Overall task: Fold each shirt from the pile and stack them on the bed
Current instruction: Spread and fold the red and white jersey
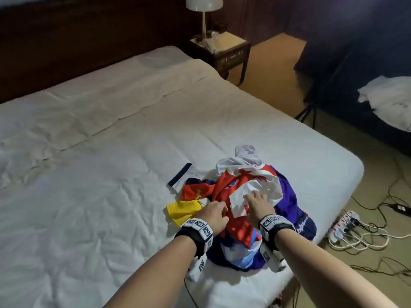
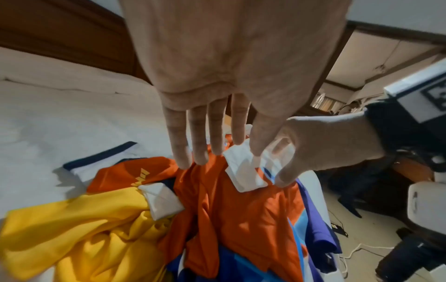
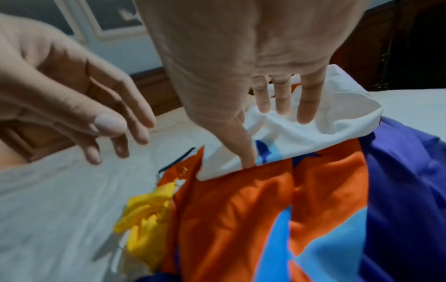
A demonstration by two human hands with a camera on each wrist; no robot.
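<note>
Reaching into the shirt pile on the bed

Both forearms extended over the near edge of the bed [image 1: 89,196], each wrist banded with a marker-tagged strap. Left hand [image 1: 214,215] hovered over the pile [image 1: 249,210], fingers [image 2: 200,137] straight and spread, tips just above the orange shirt [image 2: 241,209]; it held nothing. Right hand [image 1: 258,206] lay on top of the pile, fingers [image 3: 282,99] straight and resting on white cloth [image 3: 313,137], thumb pressed at that cloth's edge where it met the orange shirt; no grasp was evident. The pile sat unfolded near the bed's right side, close to the near edge: orange shirt uppermost, yellow shirt [image 1: 180,211] spilling left, purple shirt [image 1: 291,205] along the right, a white sleeve with dark cuff [image 1: 181,174] trailing to the far left. Beyond the pile, wrinkled white sheet. On the floor to the right, a power strip [image 1: 342,225] with tangled cables. Farthest off, a nightstand [image 1: 229,54] carrying a lamp [image 1: 204,10] beside the dark headboard [image 1: 77,41].
</note>
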